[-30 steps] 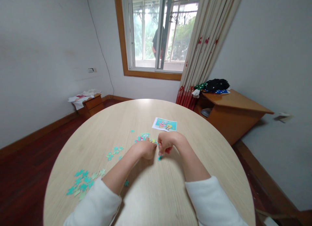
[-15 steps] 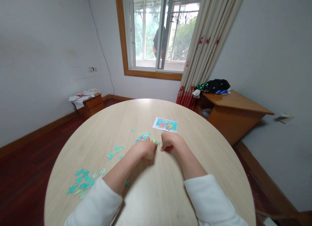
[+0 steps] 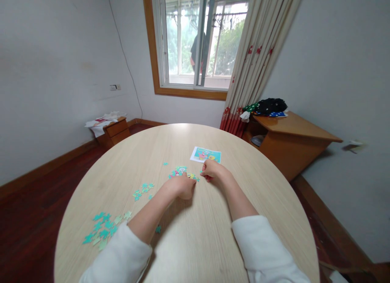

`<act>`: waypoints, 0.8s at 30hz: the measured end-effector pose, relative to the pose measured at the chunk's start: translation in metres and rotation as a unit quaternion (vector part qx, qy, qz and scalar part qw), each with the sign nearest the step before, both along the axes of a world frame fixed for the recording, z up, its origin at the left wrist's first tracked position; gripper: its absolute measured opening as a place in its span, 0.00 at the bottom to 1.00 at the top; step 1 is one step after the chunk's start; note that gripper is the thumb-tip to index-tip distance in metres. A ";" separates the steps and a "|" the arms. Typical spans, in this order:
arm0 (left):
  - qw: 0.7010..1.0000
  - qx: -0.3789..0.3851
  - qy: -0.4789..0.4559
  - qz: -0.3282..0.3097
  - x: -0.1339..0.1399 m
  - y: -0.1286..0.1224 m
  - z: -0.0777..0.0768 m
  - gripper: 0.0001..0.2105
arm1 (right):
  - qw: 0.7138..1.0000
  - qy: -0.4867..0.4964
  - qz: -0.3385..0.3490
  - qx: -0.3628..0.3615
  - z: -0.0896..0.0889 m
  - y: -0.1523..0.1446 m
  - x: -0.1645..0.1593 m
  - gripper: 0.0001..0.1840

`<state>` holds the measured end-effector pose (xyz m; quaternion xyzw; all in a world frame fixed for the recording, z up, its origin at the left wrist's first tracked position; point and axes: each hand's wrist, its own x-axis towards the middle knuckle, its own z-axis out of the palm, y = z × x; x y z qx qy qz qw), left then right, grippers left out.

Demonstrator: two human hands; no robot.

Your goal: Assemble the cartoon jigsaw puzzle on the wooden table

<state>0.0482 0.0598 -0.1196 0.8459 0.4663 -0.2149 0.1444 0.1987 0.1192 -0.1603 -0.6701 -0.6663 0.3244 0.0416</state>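
Note:
My left hand (image 3: pixel 185 188) rests at the near edge of a partly joined jigsaw puzzle (image 3: pixel 181 169), thumb and index finger apart and touching its pieces. Pink and yellow cartoon figures show on the joined part; my hand hides some of it. Just right of it, my right hand (image 3: pixel 212 169) is closed in a pinch over the table. A small teal puzzle piece (image 3: pixel 201 172) shows at its fingertips. Beyond that hand lies a printed reference picture (image 3: pixel 210 153) with the same figures, its lower edge partly covered by my knuckles.
Loose teal and pale green puzzle pieces (image 3: pixel 104 230) lie at the left of the round table (image 3: pixel 195 242), with a smaller group (image 3: pixel 143 190) nearer the middle. Single pieces (image 3: pixel 158 229) lie apart. A wooden desk (image 3: pixel 300 130) with clothes stands right; a person is beyond the window.
My right hand has lifted and turned slightly, its fingers drawing together, and a teal piece now shows at their tips. My left hand stays on the joined puzzle.

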 end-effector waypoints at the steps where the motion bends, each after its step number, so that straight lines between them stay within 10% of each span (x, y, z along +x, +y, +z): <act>1: 1.000 0.001 0.000 0.001 0.000 0.000 0.000 0.26 | 1.000 -0.013 0.005 0.007 0.002 0.000 0.000 0.07; 24: 0.999 0.028 0.028 0.022 0.012 -0.007 -0.013 0.28 | 0.988 -0.098 0.078 0.091 -0.002 0.006 -0.001 0.06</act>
